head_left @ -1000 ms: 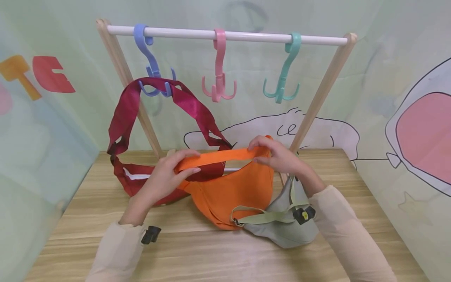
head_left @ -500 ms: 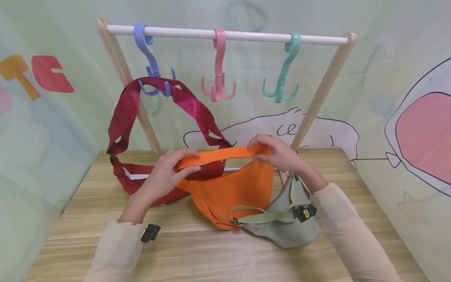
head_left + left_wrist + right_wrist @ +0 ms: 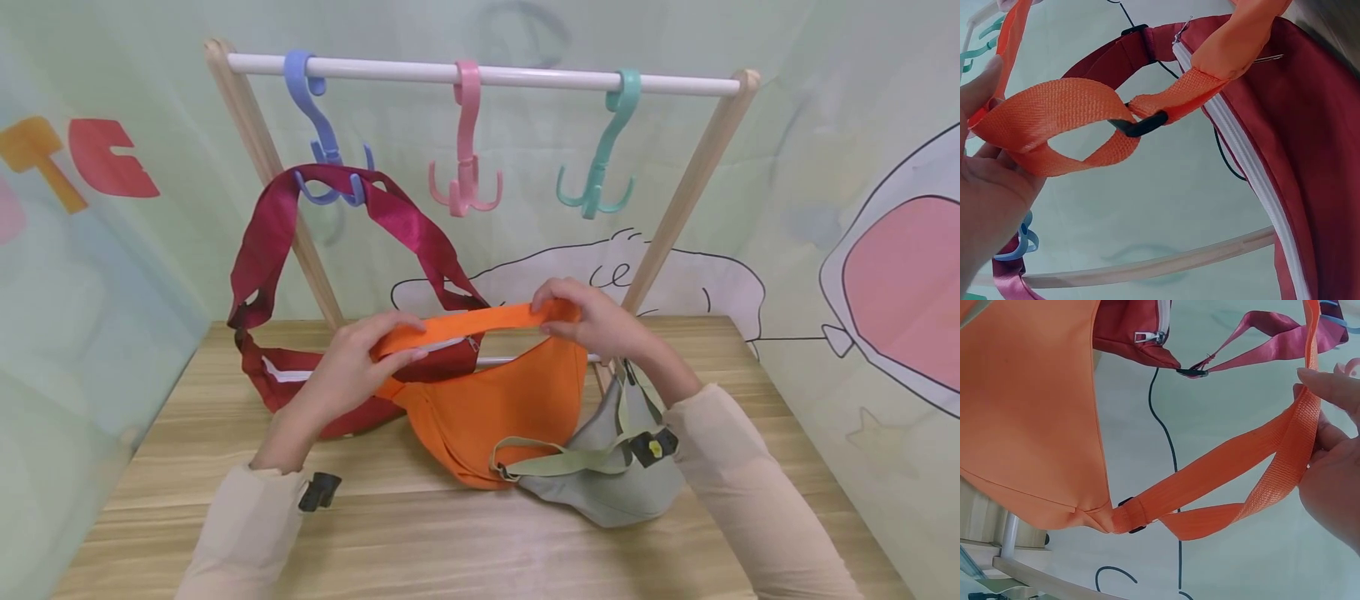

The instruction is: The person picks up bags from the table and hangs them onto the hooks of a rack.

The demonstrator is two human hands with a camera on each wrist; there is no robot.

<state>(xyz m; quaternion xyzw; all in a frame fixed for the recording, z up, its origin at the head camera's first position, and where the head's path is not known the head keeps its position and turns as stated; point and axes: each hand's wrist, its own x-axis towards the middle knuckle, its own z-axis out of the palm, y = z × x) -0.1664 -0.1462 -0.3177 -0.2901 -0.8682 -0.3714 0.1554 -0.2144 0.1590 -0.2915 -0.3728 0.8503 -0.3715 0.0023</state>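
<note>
Orange strap (image 3: 487,320) pinched near left end by left hand (image 3: 347,367), near right end by right hand (image 3: 596,323). Orange bag (image 3: 498,412) below and between both grips, nearer than red bag (image 3: 363,417) at far left, partly behind grey bag (image 3: 622,496) at near right.

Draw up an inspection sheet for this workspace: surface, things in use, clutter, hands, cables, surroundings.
Surface: wood-grain table.
Things in use: orange bag, its orange strap raised; red bag looped by its red strap on the blue hook; grey bag on the table, its pale strap overlapping the orange bag; pink hook and green hook bare.
Clutter: nothing seen beyond the bags.
Hands: left hand and right hand pinch the orange strap toward opposite ends.
Cables: nothing seen.
Surroundings: white rail on wooden legs; backdrop with cartoon drawings.
</note>
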